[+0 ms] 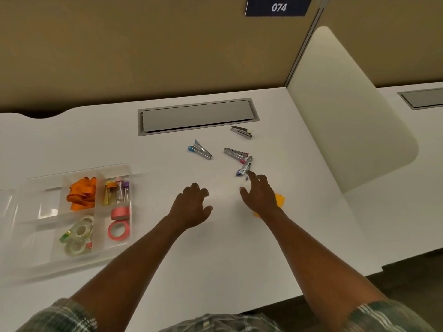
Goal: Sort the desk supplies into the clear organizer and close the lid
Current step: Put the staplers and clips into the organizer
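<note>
The clear organizer lies open at the left of the desk. It holds orange rubber bands, small vials, pink tape rolls and clear tape rolls. Several small staplers lie loose mid-desk: a blue one, a pink one, a purple one and a white-tipped one. My right hand hovers open with its index fingertip by the purple stapler. It covers most of an orange sticky-note pad. My left hand is open and empty beside it.
A grey cable-tray cover is set into the desk behind the staplers. A cream divider panel rises at the right. Tan partition walls stand at the back. The desk's front edge runs close to my body.
</note>
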`<state>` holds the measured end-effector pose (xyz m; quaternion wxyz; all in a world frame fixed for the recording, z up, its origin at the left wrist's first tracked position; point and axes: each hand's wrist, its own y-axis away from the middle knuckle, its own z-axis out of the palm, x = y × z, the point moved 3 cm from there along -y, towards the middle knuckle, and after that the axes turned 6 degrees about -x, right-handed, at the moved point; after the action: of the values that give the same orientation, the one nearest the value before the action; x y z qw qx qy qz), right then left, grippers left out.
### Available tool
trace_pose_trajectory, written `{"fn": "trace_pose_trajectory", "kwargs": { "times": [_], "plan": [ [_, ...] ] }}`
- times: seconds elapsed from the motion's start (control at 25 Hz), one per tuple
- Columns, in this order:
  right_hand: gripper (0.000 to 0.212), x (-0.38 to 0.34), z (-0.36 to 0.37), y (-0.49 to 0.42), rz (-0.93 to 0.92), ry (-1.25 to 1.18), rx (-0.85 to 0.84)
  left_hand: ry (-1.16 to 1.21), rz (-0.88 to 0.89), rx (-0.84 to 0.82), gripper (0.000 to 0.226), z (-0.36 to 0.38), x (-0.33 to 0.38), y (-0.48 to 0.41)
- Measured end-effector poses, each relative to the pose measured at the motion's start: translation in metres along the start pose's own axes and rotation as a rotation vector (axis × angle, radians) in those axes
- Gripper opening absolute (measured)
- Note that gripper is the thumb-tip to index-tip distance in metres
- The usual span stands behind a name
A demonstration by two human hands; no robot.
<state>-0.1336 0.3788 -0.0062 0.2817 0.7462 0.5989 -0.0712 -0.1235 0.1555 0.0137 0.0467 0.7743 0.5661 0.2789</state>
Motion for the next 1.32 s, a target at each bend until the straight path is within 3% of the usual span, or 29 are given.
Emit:
{"fn": "trace_pose_trajectory", "kwargs": {
  "times": [0.16, 0.4, 0.64, 0.84, 1.0, 1.08, 1.16, 1.24, 1.32],
  "plan": [
    [0.061, -0.004, -0.01, -0.035, -0.012, 0.048, -0.099, -0.004, -0.033, -0.036, 0.048, 0.008, 0.005, 0.004],
    [0.028, -0.004, 0.004, -0.058, -0.028, 0.129, -0.116, -0.009, -0.107, -0.072, 0.047, 0.013, -0.002, 0.015],
    [0.028, -0.01, 0.025, -0.043, -0.057, 0.134, -0.169, 0.01, -0.148, -0.068, 0.048, 0.012, 0.007, 0.01],
    [0.018, -0.036, 0.023, -0.024, -0.228, -0.187, -0.303, -0.07, -0.097, 0.01, 0.075, 0.008, 0.024, -0.004],
    [0.025, -0.065, 0.002, -0.015, -0.216, -0.454, -0.577, -0.095, -0.063, 0.138, 0.088, 0.001, 0.024, -0.012],
    [0.025, -0.078, -0.007, -0.022, -0.199, -0.543, -0.69, 0.048, -0.081, 0.218, 0.071, -0.007, 0.021, -0.015],
    [0.028, -0.087, -0.011, -0.035, -0.197, -0.604, -0.733, 0.228, -0.148, 0.29, 0.036, -0.017, 0.016, -0.014],
    [0.032, -0.092, -0.008, -0.057, -0.196, -0.576, -0.598, 0.293, -0.23, 0.297, 0.011, -0.022, 0.008, -0.01],
    [0.028, -0.094, -0.003, -0.087, -0.275, -0.287, -0.328, 0.352, -0.29, 0.293, 0.011, -0.021, -0.002, -0.001]
  ]
}}
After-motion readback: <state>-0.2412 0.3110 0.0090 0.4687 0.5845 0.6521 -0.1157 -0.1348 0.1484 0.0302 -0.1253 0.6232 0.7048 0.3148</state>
